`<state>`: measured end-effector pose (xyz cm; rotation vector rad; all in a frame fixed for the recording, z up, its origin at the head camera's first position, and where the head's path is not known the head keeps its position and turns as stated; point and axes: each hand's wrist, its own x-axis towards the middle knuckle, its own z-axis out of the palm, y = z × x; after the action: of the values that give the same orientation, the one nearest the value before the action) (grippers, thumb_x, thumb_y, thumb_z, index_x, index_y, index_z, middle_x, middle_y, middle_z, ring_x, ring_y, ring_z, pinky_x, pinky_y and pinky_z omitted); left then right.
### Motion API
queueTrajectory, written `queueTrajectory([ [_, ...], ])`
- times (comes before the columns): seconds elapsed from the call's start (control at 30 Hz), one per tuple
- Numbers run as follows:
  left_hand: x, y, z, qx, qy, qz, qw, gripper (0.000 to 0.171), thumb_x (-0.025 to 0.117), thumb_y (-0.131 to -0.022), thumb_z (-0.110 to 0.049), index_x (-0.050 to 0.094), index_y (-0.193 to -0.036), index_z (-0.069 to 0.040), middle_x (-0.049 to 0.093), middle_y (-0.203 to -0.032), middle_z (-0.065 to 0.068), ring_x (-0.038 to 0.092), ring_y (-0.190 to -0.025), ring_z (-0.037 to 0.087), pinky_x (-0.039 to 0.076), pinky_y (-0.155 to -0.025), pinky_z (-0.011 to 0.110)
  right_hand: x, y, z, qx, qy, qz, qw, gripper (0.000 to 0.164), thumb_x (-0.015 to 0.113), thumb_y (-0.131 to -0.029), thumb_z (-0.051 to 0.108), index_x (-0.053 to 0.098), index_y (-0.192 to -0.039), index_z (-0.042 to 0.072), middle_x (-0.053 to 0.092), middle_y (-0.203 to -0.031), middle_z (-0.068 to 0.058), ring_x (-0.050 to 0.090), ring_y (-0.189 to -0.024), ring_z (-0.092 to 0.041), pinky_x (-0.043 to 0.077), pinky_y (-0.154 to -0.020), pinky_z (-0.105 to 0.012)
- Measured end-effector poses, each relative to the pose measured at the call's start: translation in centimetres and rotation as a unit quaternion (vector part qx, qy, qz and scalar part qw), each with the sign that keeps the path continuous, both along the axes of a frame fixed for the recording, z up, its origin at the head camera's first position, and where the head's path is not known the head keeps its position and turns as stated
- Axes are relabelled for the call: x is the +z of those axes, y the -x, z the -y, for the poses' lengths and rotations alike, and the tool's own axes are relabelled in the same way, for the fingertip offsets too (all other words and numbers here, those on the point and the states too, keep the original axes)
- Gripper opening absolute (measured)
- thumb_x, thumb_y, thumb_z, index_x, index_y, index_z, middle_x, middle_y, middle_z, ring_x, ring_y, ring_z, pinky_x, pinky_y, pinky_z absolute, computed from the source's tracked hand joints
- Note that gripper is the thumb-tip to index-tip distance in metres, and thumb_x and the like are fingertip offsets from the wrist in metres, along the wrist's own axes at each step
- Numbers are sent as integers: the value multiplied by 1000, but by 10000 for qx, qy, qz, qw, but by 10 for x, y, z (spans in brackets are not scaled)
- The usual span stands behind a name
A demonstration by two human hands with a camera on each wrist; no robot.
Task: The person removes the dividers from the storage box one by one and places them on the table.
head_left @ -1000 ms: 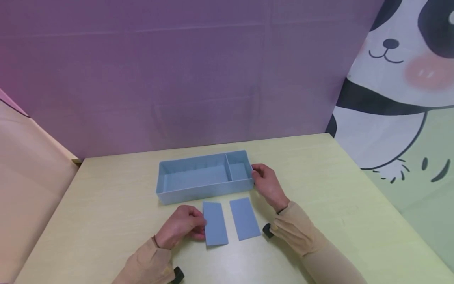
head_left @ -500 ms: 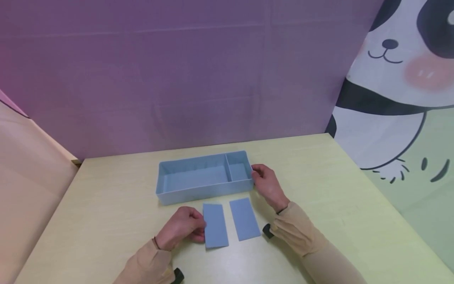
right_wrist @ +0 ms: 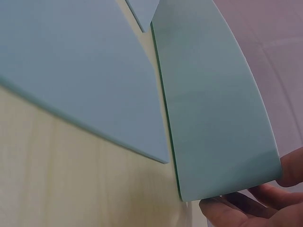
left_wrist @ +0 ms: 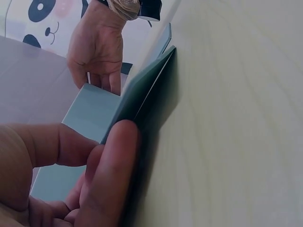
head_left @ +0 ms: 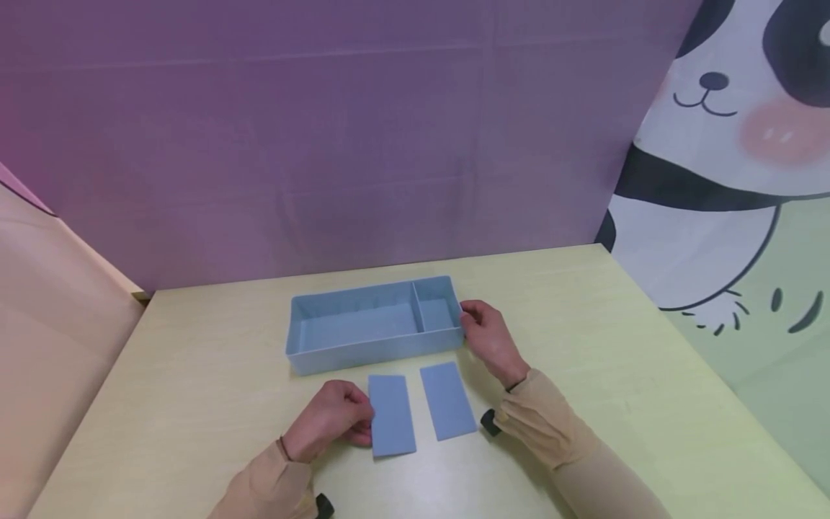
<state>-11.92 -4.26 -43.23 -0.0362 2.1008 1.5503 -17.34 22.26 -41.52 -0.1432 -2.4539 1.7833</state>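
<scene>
My left hand (head_left: pixel 333 417) pinches the left long edge of a flat blue rectangular panel (head_left: pixel 393 415) between thumb and fingers. In the left wrist view this panel (left_wrist: pixel 142 90) slants, its held edge raised above the table. A second blue panel (head_left: pixel 448 401) lies flat just to its right. Behind both stands a shallow blue box (head_left: pixel 376 351) with a divider making one large and one small compartment, both bare inside. My right hand (head_left: pixel 491 337) grips the box's right end, and the right wrist view shows its fingers at the corner of the box (right_wrist: pixel 218 113).
The pale wooden table (head_left: pixel 194 404) extends on both sides of the box. A purple cloth wall (head_left: pixel 311 144) rises at its back edge, and a panda-printed panel (head_left: pixel 733 231) stands along the right.
My left hand has shifted slightly toward me and to the left, bringing the pinched panel with it. The right hand, the box and the other panel stay where they were.
</scene>
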Motion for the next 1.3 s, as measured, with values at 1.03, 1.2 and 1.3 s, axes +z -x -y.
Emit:
queueTrajectory([
  [1.03,-1,2,2,-164,301,-128,9993,8,59,-82,2,56,-88,5,61,-72,14,65,-56,17,56,-55,33,0,0,1,-38,-84,10,10000,33,45,-98,7,52,-125,-10,56,-119,-28,55,-105,-35,45,-77,-29],
  [1.2,1,-1,2,-342,575,-357,9971,6,61,-82,2,57,-86,5,62,-69,13,64,-54,16,55,-53,32,-1,1,1,-35,-69,-9,10000,32,44,-98,6,52,-124,-10,56,-118,-28,55,-104,-34,44,-76,-28],
  [1.3,3,-2,2,-394,630,-465,9961,5,61,-83,1,58,-85,4,62,-68,13,63,-54,17,55,-53,32,-2,1,1,-28,-69,-22,10000,32,44,-98,6,52,-124,-10,56,-118,-28,55,-104,-34,44,-76,-27],
])
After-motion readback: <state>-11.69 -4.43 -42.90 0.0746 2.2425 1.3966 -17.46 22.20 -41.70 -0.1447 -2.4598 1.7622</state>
